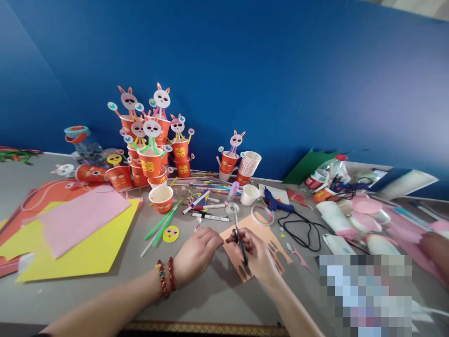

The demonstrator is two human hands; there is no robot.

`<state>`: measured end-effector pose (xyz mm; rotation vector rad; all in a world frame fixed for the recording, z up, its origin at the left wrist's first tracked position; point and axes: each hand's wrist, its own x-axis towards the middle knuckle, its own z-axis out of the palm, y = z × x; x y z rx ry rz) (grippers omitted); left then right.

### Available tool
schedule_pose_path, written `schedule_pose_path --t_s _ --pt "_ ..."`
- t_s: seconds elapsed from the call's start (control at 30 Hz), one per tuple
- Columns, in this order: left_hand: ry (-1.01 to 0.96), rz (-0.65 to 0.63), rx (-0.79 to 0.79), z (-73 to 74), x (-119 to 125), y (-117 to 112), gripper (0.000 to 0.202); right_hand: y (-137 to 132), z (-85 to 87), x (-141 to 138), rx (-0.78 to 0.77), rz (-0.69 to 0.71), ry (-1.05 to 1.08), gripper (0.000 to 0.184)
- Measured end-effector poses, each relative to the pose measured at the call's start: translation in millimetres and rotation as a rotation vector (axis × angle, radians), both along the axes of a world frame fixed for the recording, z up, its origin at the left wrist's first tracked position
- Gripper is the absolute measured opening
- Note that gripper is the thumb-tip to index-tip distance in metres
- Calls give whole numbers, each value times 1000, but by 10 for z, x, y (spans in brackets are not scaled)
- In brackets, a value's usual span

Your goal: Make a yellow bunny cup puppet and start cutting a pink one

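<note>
1. On the gray tabletop [196, 306], right in front of the person, lies a peach paper [257, 226] with curvy bits cut out of its edges.
2. The right hand [256, 250] is over that paper, with its fingers wrapped around the black handles of the scissors [242, 250]. The blades point away from the person, and I can't tell if they are apart or together.
3. The left hand [197, 251] is at the left edge of the paper, palm down, with its fingers bent close together. I can't tell if they pinch anything. Two red bead bracelets [170, 274] go around that wrist.
4. Near the left hand is a round yellow face [170, 234], with green straws [163, 227] just beside it.
5. Past the hands lie a black and white marker [210, 216], a small tape roll [232, 209] and a blue glue gun [277, 202].
6. Over to the left, a pink sheet [87, 217] lies on a big yellow sheet [98, 252].
7. By the blue wall [224, 70] stand red cups [150, 161], some with bunny faces on top.
</note>
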<state>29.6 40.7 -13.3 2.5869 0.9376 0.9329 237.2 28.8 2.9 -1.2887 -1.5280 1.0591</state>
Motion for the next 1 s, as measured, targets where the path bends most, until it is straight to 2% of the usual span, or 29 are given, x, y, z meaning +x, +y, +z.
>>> schedule_pose_path --t_s 0.1,0.2,0.3,0.53,0.63,0.73,0.83,0.9,1.0 --pt "-147 -21 223 79 -152 73 26 118 29 -222 -202 106 263 33" --pt "-264 -54 333 110 -251 129 34 175 69 -392 -371 174 518 29" --pt "-309 -61 375 78 -294 154 41 192 99 -481 -400 177 643 26" --pt "-231 -150 304 -24 -308 151 53 172 67 -468 -411 128 646 30" --pt "-314 -48 177 7 -280 128 54 174 48 -435 -310 116 676 33" --pt "-443 64 -98 66 -248 113 36 182 57 -401 -259 89 626 30" --pt "-541 32 -426 92 -208 108 12 185 58 -380 -282 85 558 29" --pt "-580 -8 -589 78 -176 95 15 183 43 -382 -303 96 554 31" --pt "-622 -20 -736 34 -137 54 16 176 19 -405 -337 105 566 35"
